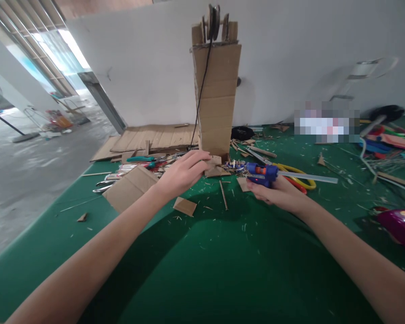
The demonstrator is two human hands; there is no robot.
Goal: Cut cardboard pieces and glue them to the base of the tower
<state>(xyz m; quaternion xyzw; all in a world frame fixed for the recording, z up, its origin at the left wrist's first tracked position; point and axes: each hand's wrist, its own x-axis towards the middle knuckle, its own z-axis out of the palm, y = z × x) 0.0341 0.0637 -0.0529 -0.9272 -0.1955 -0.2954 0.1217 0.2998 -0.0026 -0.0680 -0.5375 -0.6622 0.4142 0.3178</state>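
Note:
A blue hot glue gun (262,174) with a long clear glue stick (310,177) out of its back is in my right hand (278,193), its nozzle end toward the left. My left hand (185,171) is at the foot of a tall cardboard tower (218,99), its bent fingers on a small cardboard piece (216,162); the thumb is mostly hidden. Round discs (213,22) sit on top of the tower, and a black cord (202,90) hangs from them. A square cardboard scrap (185,206) and a thin stick (223,195) lie nearer on the table.
The green tabletop (202,270) carries teal-handled pliers (141,159), yellow-handled scissors (303,173) and a larger cardboard piece (130,189). Cardboard sheets (155,137) lie along the white wall (148,67). At the right are a purple object (400,227) and a colourful pile (391,139).

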